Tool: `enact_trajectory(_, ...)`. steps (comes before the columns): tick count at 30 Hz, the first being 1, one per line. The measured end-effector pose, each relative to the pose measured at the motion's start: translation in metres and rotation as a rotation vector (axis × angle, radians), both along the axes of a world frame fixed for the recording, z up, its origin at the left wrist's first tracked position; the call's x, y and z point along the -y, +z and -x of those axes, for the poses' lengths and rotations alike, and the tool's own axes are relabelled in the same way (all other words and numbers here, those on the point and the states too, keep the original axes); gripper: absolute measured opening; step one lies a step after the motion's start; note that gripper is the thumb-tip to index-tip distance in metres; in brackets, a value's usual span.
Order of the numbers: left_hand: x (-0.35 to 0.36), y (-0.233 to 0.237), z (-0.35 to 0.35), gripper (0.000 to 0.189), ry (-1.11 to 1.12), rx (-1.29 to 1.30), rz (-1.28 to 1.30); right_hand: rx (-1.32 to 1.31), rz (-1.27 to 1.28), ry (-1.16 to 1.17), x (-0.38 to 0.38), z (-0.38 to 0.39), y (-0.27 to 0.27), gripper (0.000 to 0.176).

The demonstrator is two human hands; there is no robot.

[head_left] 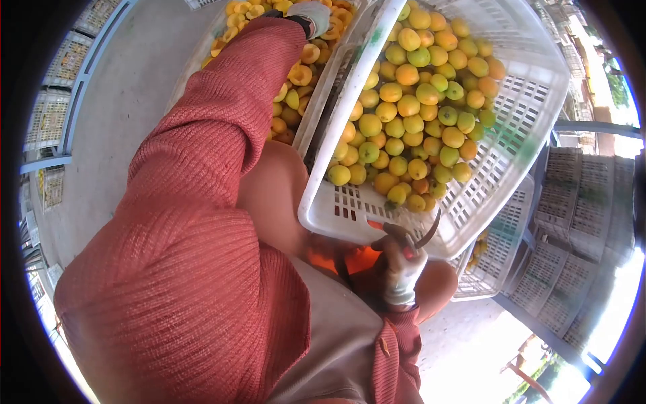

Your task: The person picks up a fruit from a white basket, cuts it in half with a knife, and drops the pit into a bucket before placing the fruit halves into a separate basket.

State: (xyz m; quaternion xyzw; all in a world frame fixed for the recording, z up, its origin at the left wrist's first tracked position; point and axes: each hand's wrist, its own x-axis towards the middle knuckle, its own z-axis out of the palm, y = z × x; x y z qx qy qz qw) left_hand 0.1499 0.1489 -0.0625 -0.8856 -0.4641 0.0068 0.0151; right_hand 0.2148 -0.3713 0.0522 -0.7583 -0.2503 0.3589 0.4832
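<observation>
My right hand [400, 268], in a pale glove with dark-stained fingers, is closed around a small knife. Its curved blade [428, 231] points up beside the near wall of a tilted white plastic crate [340, 111]. Inside that crate lie many whole yellow-orange and greenish apricots [417, 101]. Stretched far forward, my left hand [313, 16] wears a pale glove and is over a second crate of halved apricots [301, 73] at the top. Its fingers are partly hidden near the frame edge, so I cannot see whether they hold anything.
Another white crate [494, 246] stands under the tilted one, with some fruit in it. Stacked crates [572, 195] line the right side, and more filled crates [57, 114] sit by a blue metal frame [91, 67] on the left. An orange object [360, 259] lies between my knees.
</observation>
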Motion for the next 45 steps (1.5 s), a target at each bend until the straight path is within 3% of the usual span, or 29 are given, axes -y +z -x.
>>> enact_trajectory(2, -0.002, 0.010, 0.007, 0.042, 0.088, 0.161, -0.045, -0.089, 0.089, -0.008, 0.001, -0.002, 0.001, 0.012)
enact_trajectory(4, -0.023, 0.004, 0.022, 0.043, 0.108, 0.269, -0.019, 0.002, -0.021, 0.007, 0.002, 0.000, -0.005, 0.008)
enact_trajectory(6, -0.032, 0.008, 0.045, 0.046, 0.279, 0.494, 0.166, -0.029, -0.012, -0.020, 0.001, 0.002, -0.001, 0.009)
enact_trajectory(7, -0.022, 0.023, 0.058, 0.042, 0.283, 0.703, 0.361, -0.056, 0.000, -0.053, 0.000, 0.003, 0.000, 0.012)
enact_trajectory(8, -0.028, 0.006, 0.068, 0.034, 0.478, 1.211, 0.623, -0.059, -0.006, -0.046, 0.001, 0.002, -0.003, 0.012)
enact_trajectory(10, -0.041, 0.011, 0.123, 0.027, -0.210, 0.108, -0.063, 0.422, -0.137, 0.232, 0.005, -0.002, -0.012, 0.021)
enact_trajectory(11, -0.027, 0.016, 0.122, 0.026, 0.183, 0.748, 0.381, 0.419, -0.147, 0.239, 0.005, -0.003, -0.013, 0.021)
enact_trajectory(12, 0.004, 0.038, 0.118, 0.025, 0.595, 1.376, 0.827, 0.593, -0.174, 0.310, 0.004, -0.004, -0.013, 0.022)
enact_trajectory(13, 0.005, 0.040, 0.129, 0.028, 0.584, 1.243, 0.821, 0.768, -0.199, 0.378, 0.004, -0.005, -0.012, 0.024)
enact_trajectory(14, 0.003, 0.040, 0.140, 0.028, 0.587, 1.246, 0.812, 0.767, -0.207, 0.382, 0.003, -0.005, -0.013, 0.024)
enact_trajectory(16, -0.008, 0.026, 0.161, 0.032, 0.272, 0.720, 0.469, 0.829, -0.242, 0.393, 0.003, -0.004, -0.014, 0.025)
enact_trajectory(17, -0.019, 0.016, 0.165, 0.035, 0.361, 0.681, 0.481, 0.830, -0.247, 0.397, 0.003, -0.005, -0.015, 0.025)
enact_trajectory(20, 0.011, 0.031, 0.166, 0.033, 0.350, 0.746, 0.551, 0.855, -0.262, 0.401, 0.004, -0.006, -0.017, 0.024)
enact_trajectory(21, 0.015, 0.024, 0.166, 0.030, 0.396, 0.868, 0.519, 0.876, -0.271, 0.412, 0.004, -0.006, -0.017, 0.024)
enact_trajectory(24, 0.019, 0.013, 0.174, 0.030, 0.465, 0.881, 0.604, 0.832, -0.266, 0.391, 0.007, -0.005, -0.024, 0.020)
enact_trajectory(25, 0.037, 0.033, 0.174, 0.032, 0.448, 0.773, 0.596, 0.767, -0.255, 0.355, 0.008, -0.004, -0.026, 0.016)
enact_trajectory(28, 0.058, 0.032, 0.182, 0.033, 0.377, 0.724, 0.598, 0.742, -0.222, 0.343, 0.008, -0.004, -0.026, 0.016)
enact_trajectory(30, 0.072, 0.028, 0.185, 0.039, 0.353, 0.736, 0.751, 0.767, -0.202, 0.392, 0.011, -0.007, -0.024, 0.019)
enact_trajectory(32, 0.077, 0.024, 0.188, 0.040, 0.205, 0.586, 0.702, 0.794, -0.181, 0.438, 0.011, -0.007, -0.025, 0.022)
enact_trajectory(35, 0.076, 0.018, 0.189, 0.040, 0.219, 0.526, 0.626, 0.759, -0.233, 0.379, 0.009, -0.004, -0.025, 0.025)
enact_trajectory(37, 0.073, 0.016, 0.189, 0.038, 0.189, 0.451, 0.562, 0.083, -0.084, 0.038, 0.010, 0.003, -0.018, 0.022)
enact_trajectory(41, 0.078, 0.018, 0.181, 0.034, 0.109, 0.256, 0.401, 0.326, -0.125, 0.180, 0.012, 0.000, -0.020, 0.020)
enact_trajectory(43, 0.079, 0.014, 0.181, 0.033, 0.086, 0.280, 0.363, 0.018, -0.109, 0.056, 0.009, 0.004, -0.010, 0.022)
enact_trajectory(45, 0.081, 0.008, 0.182, 0.032, 0.040, 0.326, 0.317, -0.044, -0.081, 0.015, 0.007, 0.006, -0.002, 0.023)
